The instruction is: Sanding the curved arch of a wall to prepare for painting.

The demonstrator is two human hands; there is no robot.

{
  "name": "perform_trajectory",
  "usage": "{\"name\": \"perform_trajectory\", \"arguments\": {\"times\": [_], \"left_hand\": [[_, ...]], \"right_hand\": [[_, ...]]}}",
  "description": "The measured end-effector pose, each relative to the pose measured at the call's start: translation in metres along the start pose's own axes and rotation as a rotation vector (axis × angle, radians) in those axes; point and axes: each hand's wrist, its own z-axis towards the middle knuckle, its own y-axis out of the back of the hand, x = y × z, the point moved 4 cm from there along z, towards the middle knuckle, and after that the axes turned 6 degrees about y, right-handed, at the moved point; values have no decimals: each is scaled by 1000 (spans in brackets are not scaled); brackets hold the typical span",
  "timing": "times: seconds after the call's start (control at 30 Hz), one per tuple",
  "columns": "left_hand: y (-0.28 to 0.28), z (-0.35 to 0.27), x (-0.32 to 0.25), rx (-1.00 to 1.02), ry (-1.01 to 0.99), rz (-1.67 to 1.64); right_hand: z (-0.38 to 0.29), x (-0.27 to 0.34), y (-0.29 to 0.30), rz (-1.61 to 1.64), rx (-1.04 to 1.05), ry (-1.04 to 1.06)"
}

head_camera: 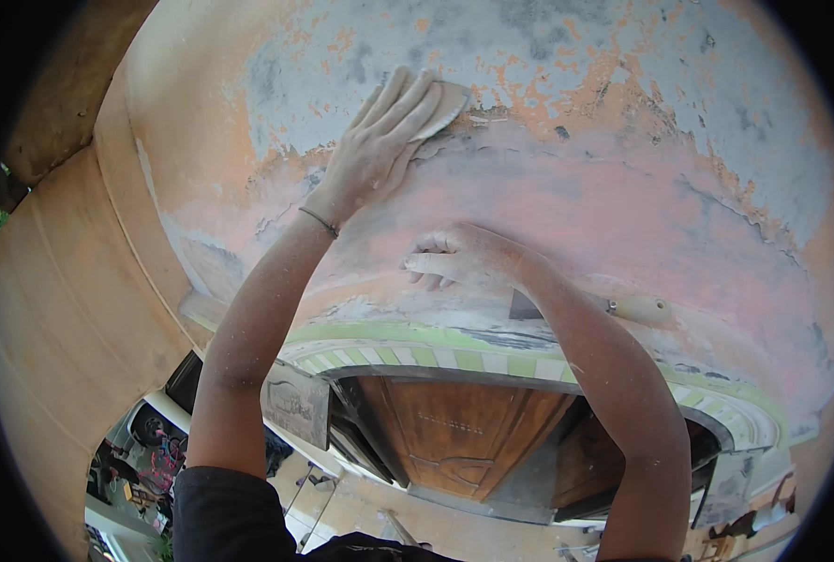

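Observation:
My left hand [389,140], dusty with a thin band at the wrist, presses a folded sheet of sandpaper or similar pad [445,111] flat against the patchy wall [515,183]. The wall shows grey-white filler, orange paint and a pinkish layer with cracked edges. Lower and to the right, my right hand [445,256] rests near the wall with curled fingers, also dusty; nothing shows in it. A putty knife with a pale handle [640,309] lies below, its metal blade [526,305] partly hidden behind my right forearm.
Under the wall runs a green-and-white striped arch trim [452,358] over a carved wooden door [452,435]. A tiled floor [361,502] lies far below. At the left stands an orange side wall [72,281]; a person [761,520] is at lower right.

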Motion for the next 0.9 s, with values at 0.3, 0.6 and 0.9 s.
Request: {"name": "perform_trajectory", "arguments": {"times": [0.3,0.6,0.9], "left_hand": [[26,-73,171,-460,897,-208],[-13,98,-79,-397,1,232],[-44,140,-160,-267,-231,-37]], "right_hand": [[14,8,-11,8,31,-3],[9,8,-15,-155,72,-41],[-4,3,-3,-369,-86,61]]}}
